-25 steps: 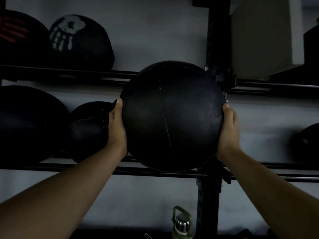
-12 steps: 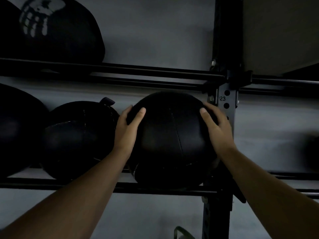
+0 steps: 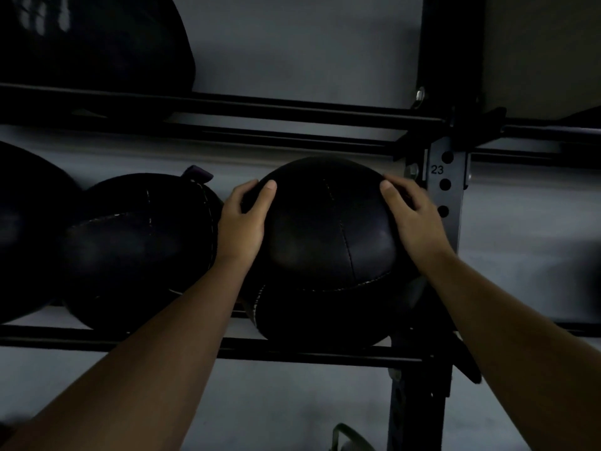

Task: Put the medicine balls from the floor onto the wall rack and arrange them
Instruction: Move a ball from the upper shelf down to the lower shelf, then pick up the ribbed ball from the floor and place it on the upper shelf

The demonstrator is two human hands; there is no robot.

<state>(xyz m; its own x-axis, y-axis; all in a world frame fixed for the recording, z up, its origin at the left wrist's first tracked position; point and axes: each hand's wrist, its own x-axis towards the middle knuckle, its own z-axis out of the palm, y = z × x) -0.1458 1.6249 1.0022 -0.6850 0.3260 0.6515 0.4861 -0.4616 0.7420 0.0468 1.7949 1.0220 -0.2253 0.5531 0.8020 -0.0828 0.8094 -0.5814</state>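
A black stitched medicine ball (image 3: 328, 242) rests on the middle rails of the black wall rack (image 3: 292, 351), just left of the rack's upright post. My left hand (image 3: 244, 219) grips its upper left side, thumb across the front. My right hand (image 3: 413, 216) presses on its upper right side, fingers spread. To its left on the same rails sits another black medicine ball (image 3: 136, 249) with a small purple tab, touching or nearly touching my left hand.
A third black ball (image 3: 29, 229) lies at the far left of the same shelf. A large dark ball (image 3: 97, 43) sits on the upper rails (image 3: 260, 105). The perforated upright post (image 3: 445, 196) marked 23 stands right of my right hand. A bottle handle (image 3: 348, 437) shows below.
The ball went from being held out in front of the rack to resting on the middle rails. Both hands shifted from its sides up to its upper front. The view has closed in.
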